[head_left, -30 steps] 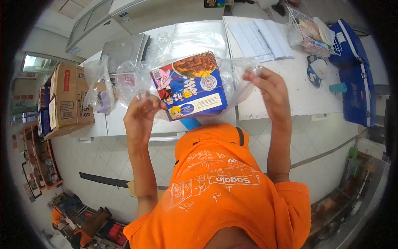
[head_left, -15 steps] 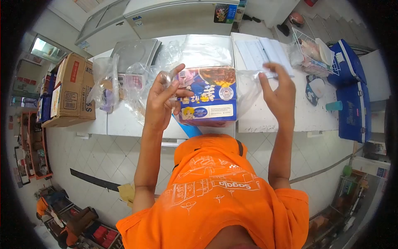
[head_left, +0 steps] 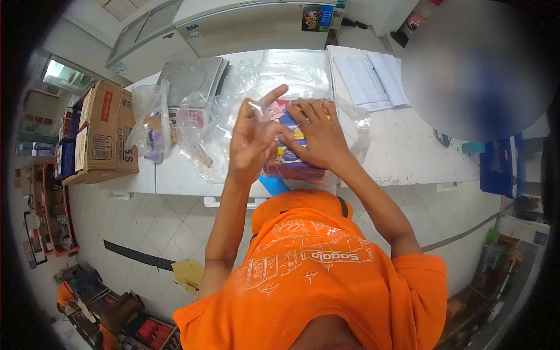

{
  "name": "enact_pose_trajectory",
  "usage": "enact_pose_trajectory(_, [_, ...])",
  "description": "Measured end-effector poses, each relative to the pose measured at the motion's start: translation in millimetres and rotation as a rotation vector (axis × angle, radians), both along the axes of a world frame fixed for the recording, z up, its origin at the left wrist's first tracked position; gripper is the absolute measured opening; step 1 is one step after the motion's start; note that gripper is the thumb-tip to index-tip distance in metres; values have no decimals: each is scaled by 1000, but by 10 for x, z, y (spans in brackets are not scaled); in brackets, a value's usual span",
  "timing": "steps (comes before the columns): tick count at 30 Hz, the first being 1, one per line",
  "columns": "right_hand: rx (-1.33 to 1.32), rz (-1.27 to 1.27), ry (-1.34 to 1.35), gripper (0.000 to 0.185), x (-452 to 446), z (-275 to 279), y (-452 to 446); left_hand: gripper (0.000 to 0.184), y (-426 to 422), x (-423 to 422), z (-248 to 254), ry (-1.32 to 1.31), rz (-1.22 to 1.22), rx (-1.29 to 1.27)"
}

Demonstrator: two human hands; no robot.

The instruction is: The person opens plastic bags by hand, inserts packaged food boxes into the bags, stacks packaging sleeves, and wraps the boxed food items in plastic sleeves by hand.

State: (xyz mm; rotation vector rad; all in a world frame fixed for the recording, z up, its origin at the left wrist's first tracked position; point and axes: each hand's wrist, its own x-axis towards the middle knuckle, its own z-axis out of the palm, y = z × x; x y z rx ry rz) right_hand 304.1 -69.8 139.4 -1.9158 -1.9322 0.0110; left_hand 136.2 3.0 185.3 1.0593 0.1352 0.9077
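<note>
A blue and red printed box (head_left: 294,170) lies on the white table in front of me, with clear plastic around it. My right hand (head_left: 321,131) rests on top of the box, fingers spread over its printed face. At the box's left side my left hand (head_left: 254,137) is raised, its index finger stretched out and its thumb apart from it; clear plastic shows about these fingers. Part of the plastic bag (head_left: 357,125) spreads out to the right of the box. My hands cover much of the print.
A grey scale (head_left: 189,79), crumpled clear bags (head_left: 149,119) and a cardboard box (head_left: 99,131) stand left on the white table (head_left: 402,149). An open notebook (head_left: 373,81), a teal cup (head_left: 472,147) and a blue bag (head_left: 500,166) are right. A blurred patch hides the upper right.
My right hand has moved left from the plastic's edge onto the box. My left hand has shifted slightly right. The box sits lower than one second ago, when it was tilted.
</note>
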Motion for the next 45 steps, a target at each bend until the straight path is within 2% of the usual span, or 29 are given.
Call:
enact_pose_trajectory(3, [-56, 61, -26, 56, 130, 112, -58, 40, -132, 360, -95, 148, 67, 181])
enact_pose_trajectory(6, [14, 113, 246, 43, 252, 282, -141, 47, -200, 517, -345, 330, 106, 222])
enact_pose_trajectory(7, [89, 54, 375, 36, 307, 313, -284, 50, -176, 532, -443, 386, 113, 212])
enact_pose_trajectory(8, [157, 11, 509, 31, 338, 347, -506, 56, -231, 471, -253, 546, 61, 118])
enact_pose_trajectory(9, [311, -96, 500, 28, 327, 496, -686, 56, -275, 500, -546, 582, 272, 379])
enact_pose_trajectory(10, [488, -213, 277, 38, 338, 622, -828, 56, -286, 567, -936, 638, 510, 643])
enact_pose_trajectory(11, [534, -376, 178, 55, 373, 627, -946, 55, -281, 583, -1080, 603, 559, 738])
enact_pose_trajectory(12, [489, -451, 133, 72, 388, 687, -926, 55, -242, 595, -995, 577, 622, 833])
enact_pose_trajectory(13, [340, -506, 201, 79, 452, 569, -948, 53, -201, 588, -915, 520, 429, 567])
enact_pose_trajectory(14, [99, -546, 326, 74, 554, 378, -1012, 53, -180, 607, -899, 576, 459, 587])
enact_pose_trajectory(15, [-7, -436, 479, 46, 577, 295, -1032, 53, -109, 652, -986, 527, 515, 694])
enact_pose_trajectory(17, [-53, -325, 618, 30, 694, 107, -1035, 48, -111, 520, -816, 533, 490, 578])
enact_pose_trajectory(19, [58, -310, 476, 20, 695, 130, -948, 34, -91, 381, -741, 627, 402, 502])
enact_pose_trajectory(21, [127, -364, 722, 14, 730, 313, -920, 25, -118, 406, -737, 611, 476, 546])
enact_pose_trajectory(22, [192, -235, 582, 18, 754, 405, -897, 21, -124, 407, -764, 602, 507, 562])
enact_pose_trajectory(23, [181, -168, 286, 24, 727, 545, -842, 19, -129, 395, -767, 575, 525, 568])
enact_pose_trajectory(25, [173, 78, 516, 30, 536, 579, -647, 14, -115, 410, -813, 519, 553, 579])
enact_pose_trajectory(27, [165, 194, 699, 26, 159, 633, -404, 15, -116, 425, -769, 445, 594, 586])
enact_pose_trajectory(28, [51, 188, 720, 47, 121, 574, -298, 15, -127, 422, -735, 403, 587, 564])
enact_pose_trajectory(29, [26, 143, 899, 52, -74, 550, -238, 16, -116, 415, -706, 363, 578, 547])
enact_pose_trajectory(30, [54, 169, 939, 53, -156, 430, -154, 19, -86, 398, -733, 441, 554, 521])
enact_pose_trajectory(31, [78, 190, 979, 54, -213, 296, -96, 18, -75, 393, -768, 401, 572, 529])
enact_pose_trajectory(33, [59, 64, 1062, 53, -269, 88, -36, 16, -48, 298, -766, 329, 609, 552])
enact_pose_trajectory(36, [60, -12, 1107, 53, -413, 52, -49, 15, -126, 147, -697, 418, 595, 511])
enact_pose_trajectory(39, [53, -4, 981, 51, -374, 13, -38, 15, -296, -104, -408, 701, 637, 573])
enact_pose_trajectory(40, [47, -14, 929, 51, -404, 14, -32, 15, -373, -266, -91, 825, 583, 510])
enact_pose_trajectory(42, [-2, -73, 831, 52, -414, 5, -66, 15, -308, -421, 16, 822, 600, 583])
enact_pose_trajectory(44, [8, -83, 911, 52, -372, -49, -103, 20, -340, -457, 64, 713, 559, 582])
enact_pose_trajectory(45, [16, -88, 947, 52, -330, -78, -124, 23, -386, -348, -98, 707, 641, 664])
